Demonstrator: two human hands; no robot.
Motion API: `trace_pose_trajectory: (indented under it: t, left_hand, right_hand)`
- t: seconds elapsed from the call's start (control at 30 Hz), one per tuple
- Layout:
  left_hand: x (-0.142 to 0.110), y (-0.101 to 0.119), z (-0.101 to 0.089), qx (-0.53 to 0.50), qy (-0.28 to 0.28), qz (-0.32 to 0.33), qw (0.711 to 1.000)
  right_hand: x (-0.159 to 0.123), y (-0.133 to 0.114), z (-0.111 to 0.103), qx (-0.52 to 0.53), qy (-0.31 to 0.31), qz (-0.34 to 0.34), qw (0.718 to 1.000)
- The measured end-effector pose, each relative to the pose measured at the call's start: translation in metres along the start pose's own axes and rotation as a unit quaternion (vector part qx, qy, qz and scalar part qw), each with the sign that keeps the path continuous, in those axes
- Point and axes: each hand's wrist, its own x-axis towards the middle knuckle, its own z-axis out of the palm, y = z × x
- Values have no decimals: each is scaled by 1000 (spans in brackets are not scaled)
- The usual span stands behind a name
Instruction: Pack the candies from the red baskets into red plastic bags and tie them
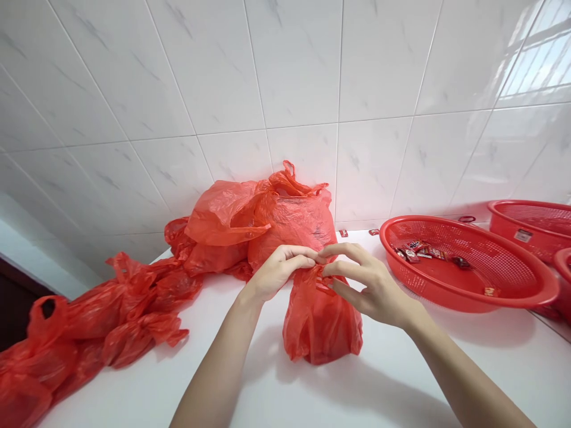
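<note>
A small, filled red plastic bag (pixel 322 321) stands on the white counter (pixel 379 380) in front of me, its top gathered into a narrow neck. My left hand (pixel 281 273) and my right hand (pixel 366 285) meet over that neck, with fingertips pinching the gathered plastic from both sides. To the right of my right hand, a red mesh basket (pixel 504 279) holds several small red-wrapped bars (pixel 419 252). What fills the bag is hidden by the plastic.
Tied red bags (pixel 111 315) lie heaped at the left counter edge, and more (pixel 263 220) lean on the white tiled wall (pixel 379 71). A second red basket (pixel 530 226) stands at the back right. Small wrapped bars (pixel 343 233) lie near the wall.
</note>
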Motion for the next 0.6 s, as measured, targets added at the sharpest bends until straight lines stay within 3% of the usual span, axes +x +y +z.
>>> trace_pose_trajectory:
  t: [0.17,0.3,0.4,0.6]
  left_hand:
    - [8,-8,-14,21,55,5,998]
    - [21,-27,-34,-14,123,-23,992]
    - [29,-40,-48,-14,134,-55,989]
    - [35,-51,-57,-14,154,-59,986]
  right_hand:
    - [0,-1,-19,60,-67,0,996]
    - [1,-6,-36,139,-188,-7,972]
    - [3,-11,-40,184,-265,-18,946]
    - [5,-8,-43,225,-321,4,920]
